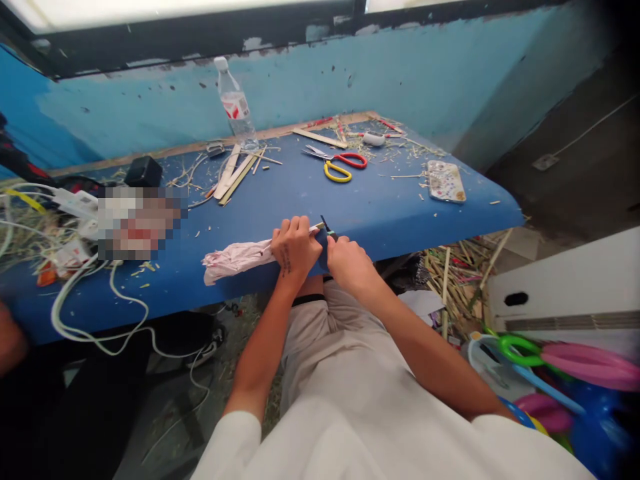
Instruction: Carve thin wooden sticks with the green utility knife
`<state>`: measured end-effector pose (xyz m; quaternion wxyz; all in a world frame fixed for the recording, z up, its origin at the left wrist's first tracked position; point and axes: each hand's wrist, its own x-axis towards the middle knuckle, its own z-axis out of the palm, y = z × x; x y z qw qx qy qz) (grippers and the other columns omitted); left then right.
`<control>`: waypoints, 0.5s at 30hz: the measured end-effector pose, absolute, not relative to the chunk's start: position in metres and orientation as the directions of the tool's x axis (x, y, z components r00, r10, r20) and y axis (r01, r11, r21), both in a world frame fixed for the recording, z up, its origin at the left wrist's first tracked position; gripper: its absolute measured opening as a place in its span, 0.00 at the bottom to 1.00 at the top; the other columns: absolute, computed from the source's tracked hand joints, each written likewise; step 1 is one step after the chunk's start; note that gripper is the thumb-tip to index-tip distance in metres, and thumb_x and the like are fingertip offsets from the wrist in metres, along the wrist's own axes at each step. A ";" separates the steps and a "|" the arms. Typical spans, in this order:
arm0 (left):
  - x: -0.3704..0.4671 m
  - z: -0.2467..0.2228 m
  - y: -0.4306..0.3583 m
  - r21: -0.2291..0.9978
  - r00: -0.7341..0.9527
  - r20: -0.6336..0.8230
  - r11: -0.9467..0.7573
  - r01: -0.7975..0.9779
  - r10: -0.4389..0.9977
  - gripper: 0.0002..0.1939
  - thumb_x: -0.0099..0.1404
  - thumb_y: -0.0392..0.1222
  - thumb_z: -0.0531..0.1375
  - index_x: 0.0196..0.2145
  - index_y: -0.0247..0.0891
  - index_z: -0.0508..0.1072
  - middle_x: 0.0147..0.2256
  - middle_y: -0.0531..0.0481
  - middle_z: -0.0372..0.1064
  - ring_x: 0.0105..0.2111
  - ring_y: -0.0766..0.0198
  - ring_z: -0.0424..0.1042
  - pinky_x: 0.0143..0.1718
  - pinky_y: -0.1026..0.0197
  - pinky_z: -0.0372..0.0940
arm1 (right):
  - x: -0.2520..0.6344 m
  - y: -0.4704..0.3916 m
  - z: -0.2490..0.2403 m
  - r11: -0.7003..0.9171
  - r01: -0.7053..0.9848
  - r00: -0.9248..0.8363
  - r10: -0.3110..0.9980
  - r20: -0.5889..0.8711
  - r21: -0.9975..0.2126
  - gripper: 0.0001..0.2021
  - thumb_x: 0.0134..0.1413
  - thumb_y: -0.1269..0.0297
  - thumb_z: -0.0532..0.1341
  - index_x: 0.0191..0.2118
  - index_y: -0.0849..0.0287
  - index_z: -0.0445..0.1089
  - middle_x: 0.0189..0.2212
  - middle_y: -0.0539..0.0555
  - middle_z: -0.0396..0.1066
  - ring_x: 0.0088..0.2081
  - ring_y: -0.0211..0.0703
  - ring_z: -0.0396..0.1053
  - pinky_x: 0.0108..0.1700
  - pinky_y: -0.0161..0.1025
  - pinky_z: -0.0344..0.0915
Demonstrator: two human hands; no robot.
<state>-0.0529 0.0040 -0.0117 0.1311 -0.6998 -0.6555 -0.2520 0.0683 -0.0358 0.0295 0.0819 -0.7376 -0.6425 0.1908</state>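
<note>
My left hand (295, 245) is closed round the narrow end of a pale pink, crumpled bundle of paper or cloth (237, 260), which looks wrapped on a thin stick. The bundle's wide end points left along the table's front edge. A short light stick end (317, 227) sticks out past my left fingers. In my right hand (349, 260) is a small knife (325, 225), its dark blade up against that stick end. Both hands are close together at the edge of the blue table (240, 233). My right fingers hide most of the knife's handle.
Scissors (336, 162) with red and yellow handles lie beyond my hands. Wooden strips (235, 175), a water bottle (236, 107), a patterned case (447, 181) and shavings are on the table. White cables (65, 320) hang at left, near another person's arm (10, 340).
</note>
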 end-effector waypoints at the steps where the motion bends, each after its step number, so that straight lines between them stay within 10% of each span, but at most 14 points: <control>1: -0.053 -0.013 0.004 0.144 0.014 0.529 -0.106 0.984 0.849 0.06 0.69 0.47 0.59 0.37 0.43 0.70 0.39 0.43 0.75 0.46 0.47 0.70 0.43 0.49 0.57 | 0.069 -0.032 0.029 -0.158 0.912 0.098 0.980 -0.174 -0.378 0.27 0.75 0.52 0.42 0.51 0.69 0.70 0.44 0.72 0.78 0.47 0.61 0.79 0.47 0.46 0.70; 15: -0.054 -0.007 0.005 0.159 0.029 0.504 -0.125 0.979 0.863 0.05 0.68 0.46 0.59 0.36 0.43 0.70 0.39 0.43 0.75 0.46 0.47 0.70 0.44 0.49 0.57 | 0.076 -0.047 0.029 -0.132 0.928 0.063 0.977 -0.205 -0.348 0.26 0.76 0.54 0.41 0.51 0.68 0.70 0.44 0.72 0.78 0.46 0.60 0.79 0.49 0.47 0.69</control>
